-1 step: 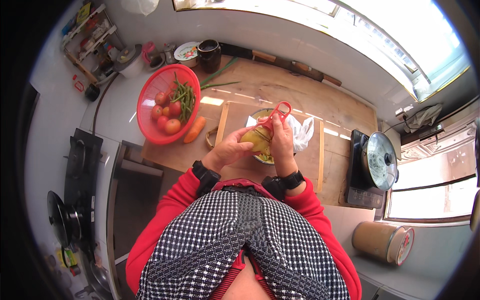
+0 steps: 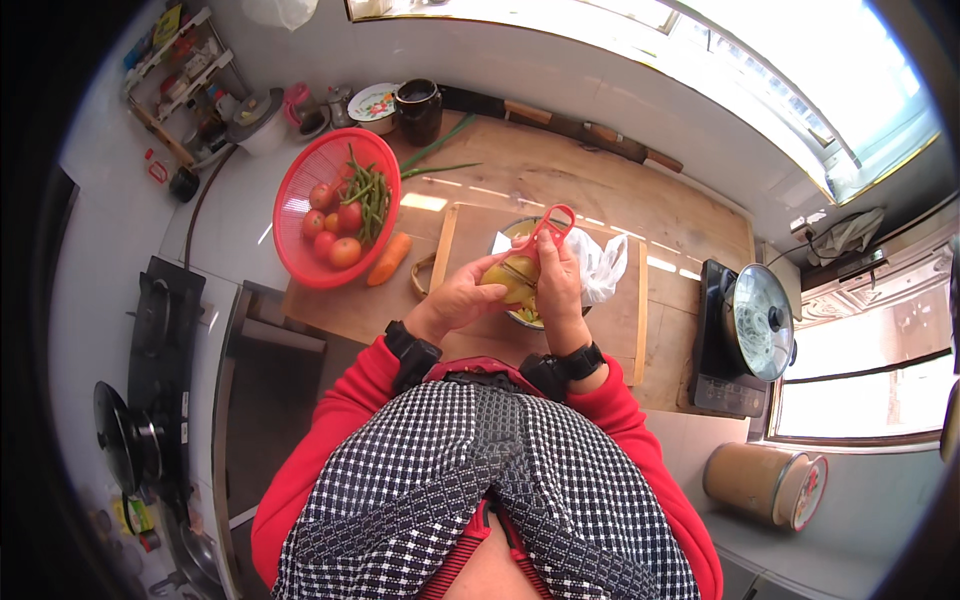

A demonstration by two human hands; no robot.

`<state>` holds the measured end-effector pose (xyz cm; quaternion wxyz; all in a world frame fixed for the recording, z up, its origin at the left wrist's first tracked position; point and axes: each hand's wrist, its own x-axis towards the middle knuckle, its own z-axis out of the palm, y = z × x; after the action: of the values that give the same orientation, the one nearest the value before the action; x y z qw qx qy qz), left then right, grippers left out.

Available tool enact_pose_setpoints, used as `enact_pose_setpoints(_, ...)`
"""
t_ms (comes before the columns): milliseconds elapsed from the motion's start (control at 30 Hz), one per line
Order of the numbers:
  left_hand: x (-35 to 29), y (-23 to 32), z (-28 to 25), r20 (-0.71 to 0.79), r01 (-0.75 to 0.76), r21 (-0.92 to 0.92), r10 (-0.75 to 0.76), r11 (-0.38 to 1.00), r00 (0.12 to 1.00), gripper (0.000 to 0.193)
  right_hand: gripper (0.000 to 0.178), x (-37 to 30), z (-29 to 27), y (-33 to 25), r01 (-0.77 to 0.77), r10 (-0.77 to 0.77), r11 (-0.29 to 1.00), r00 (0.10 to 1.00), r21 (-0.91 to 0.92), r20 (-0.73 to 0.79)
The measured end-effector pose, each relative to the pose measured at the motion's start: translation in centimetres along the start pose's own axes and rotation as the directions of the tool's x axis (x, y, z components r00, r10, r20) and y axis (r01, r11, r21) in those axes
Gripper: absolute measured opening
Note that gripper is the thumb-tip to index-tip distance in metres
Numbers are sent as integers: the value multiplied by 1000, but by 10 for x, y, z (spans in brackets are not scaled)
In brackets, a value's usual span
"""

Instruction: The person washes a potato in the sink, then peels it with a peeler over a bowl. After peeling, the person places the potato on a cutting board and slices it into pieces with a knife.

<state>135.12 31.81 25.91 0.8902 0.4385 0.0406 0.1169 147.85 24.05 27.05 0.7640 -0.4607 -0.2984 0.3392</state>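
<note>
My left hand (image 2: 467,298) is closed round a yellow, partly peeled potato (image 2: 510,278), holding it over a bowl (image 2: 522,226). In my right hand (image 2: 560,283) is a red-handled peeler (image 2: 563,214); its looped handle sticks up above my fingers. The peeler's blade end lies against the potato's upper side. Below my hands the bowl is partly hidden, with pale yellow peelings (image 2: 528,316) showing in it. A crumpled white plastic bag (image 2: 604,270) lies beside the bowl, to the right of my right hand.
A red plastic basket (image 2: 287,200) with tomatoes and green beans stands left, a carrot (image 2: 390,259) beside it. Green onions (image 2: 440,146) and a dark jar (image 2: 419,112) lie behind. At right, a lidded pan (image 2: 760,325) sits on a cooktop (image 2: 712,300). The wooden board (image 2: 620,345) lies under the bowl.
My right hand and the peeler have shifted slightly left along the potato. My left hand stays in nearly the same place.
</note>
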Motion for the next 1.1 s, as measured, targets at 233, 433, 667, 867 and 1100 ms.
enact_pose_setpoints(233, 2, 1, -4, 105, 112, -231, -90, 966, 990, 61, 28, 11, -5, 5, -95, 97, 976, 995, 196, -2)
enact_pose_setpoints(433, 5, -7, -4, 25, 3, -190, 1, 982, 1000, 49, 28, 1, -4, 5, -12, 16, 995, 999, 99, -38)
enact_pose_setpoints(667, 8, -15, -7, -119, 61, -386, -115, 920, 986, 41, 24, -9, 6, 14, 70, -47, 970, 994, -234, 101)
enact_pose_setpoints(867, 3, -14, -8, 46, 82, -314, -71, 946, 996, 35, 18, 17, -18, 27, -77, 91, 992, 987, 100, -136)
enact_pose_setpoints(1100, 7, -16, -6, -75, 74, -295, -101, 953, 992, 35, 19, 23, -40, 17, -13, 43, 990, 977, 142, -209)
